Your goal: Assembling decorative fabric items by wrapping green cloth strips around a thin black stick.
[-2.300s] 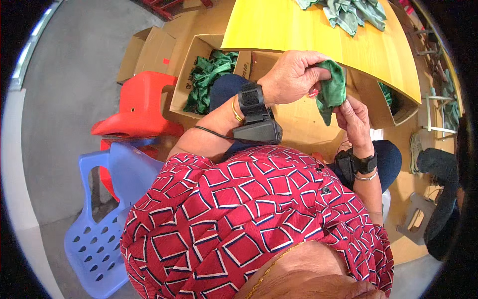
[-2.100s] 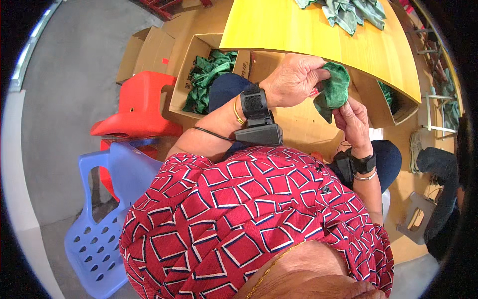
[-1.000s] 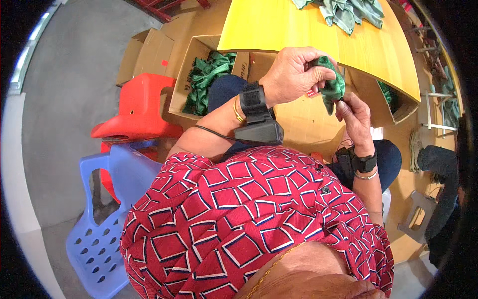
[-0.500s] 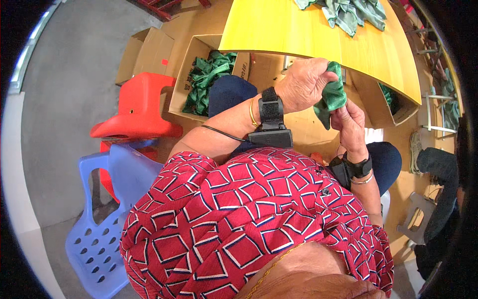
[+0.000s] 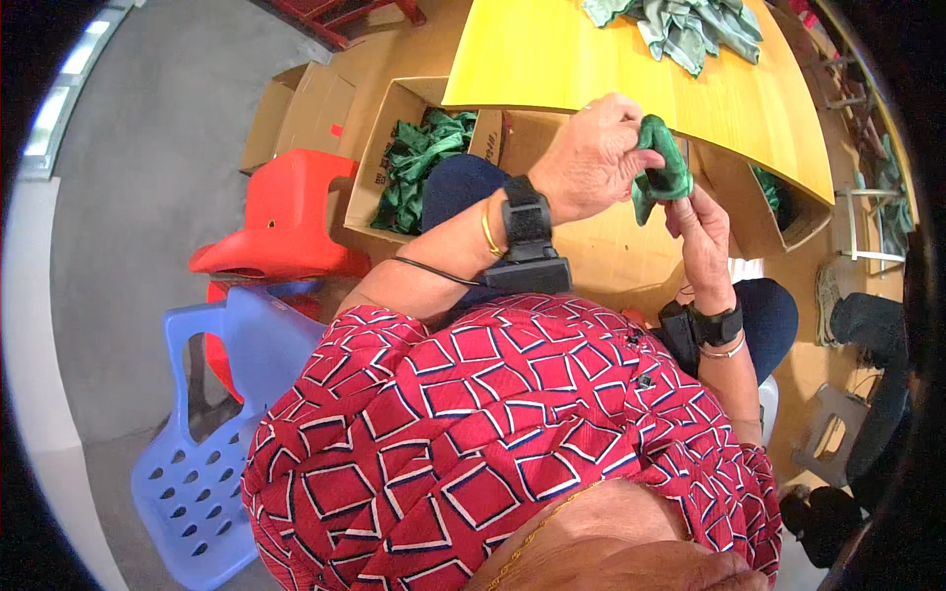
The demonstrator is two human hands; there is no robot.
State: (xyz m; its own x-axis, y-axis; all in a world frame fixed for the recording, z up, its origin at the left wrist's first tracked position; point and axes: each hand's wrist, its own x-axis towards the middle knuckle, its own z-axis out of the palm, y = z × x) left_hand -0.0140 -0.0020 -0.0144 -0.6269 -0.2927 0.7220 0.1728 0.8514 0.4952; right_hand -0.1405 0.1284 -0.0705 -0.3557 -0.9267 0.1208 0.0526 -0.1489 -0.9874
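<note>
A small piece of shiny green velvety cloth is stretched between my two hands near the front edge of the yellow table. Its upper part loops round, and a loose end hangs beside my left hand's thumb. My left hand is closed, with thumb and fingers gripping the cloth from the left; some fingertips are hidden by the cloth. Below it, my right hand pinches the lower right edge between thumb and fingers. Black straps with small boxes sit on both wrists.
The yellow table carries a pile of pale green cloth pieces. A cardboard box holds dark green pieces; another box stands under the table's right side. Red and blue chairs stand to my left.
Both hands have risen slightly, keeping hold of the green cloth. The cloth has turned and curled from a flatter strip into a loop. My left hand's fingers have lifted higher.
</note>
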